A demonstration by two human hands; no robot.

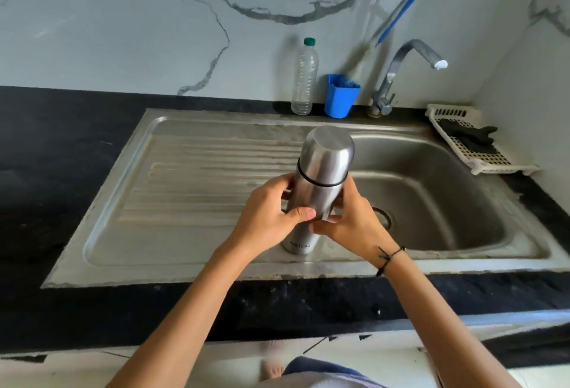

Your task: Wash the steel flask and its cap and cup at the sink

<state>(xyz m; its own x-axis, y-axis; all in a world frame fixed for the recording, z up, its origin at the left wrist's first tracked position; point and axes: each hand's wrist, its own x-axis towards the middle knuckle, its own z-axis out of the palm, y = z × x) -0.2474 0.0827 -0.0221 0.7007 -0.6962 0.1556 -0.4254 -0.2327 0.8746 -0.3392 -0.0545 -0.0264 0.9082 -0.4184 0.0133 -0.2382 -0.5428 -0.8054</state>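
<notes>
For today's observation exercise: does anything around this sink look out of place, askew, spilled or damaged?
Little stands out. A dark cloth or glove lies crumpled in the white basket and hangs over its edge, and the sink rim looks rough and chipped against the counter. The flask stands upright, closed, held by the left hand and right hand.

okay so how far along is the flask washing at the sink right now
Barely started. Nothing looks washed: the steel flask is closed, its cup on top, and no water runs from the tap. In hand: the left hand and right hand both have a grip on the flask body, which stands at the sink edge. Left: take off the cup and cap, then wash and rinse all three.
</notes>
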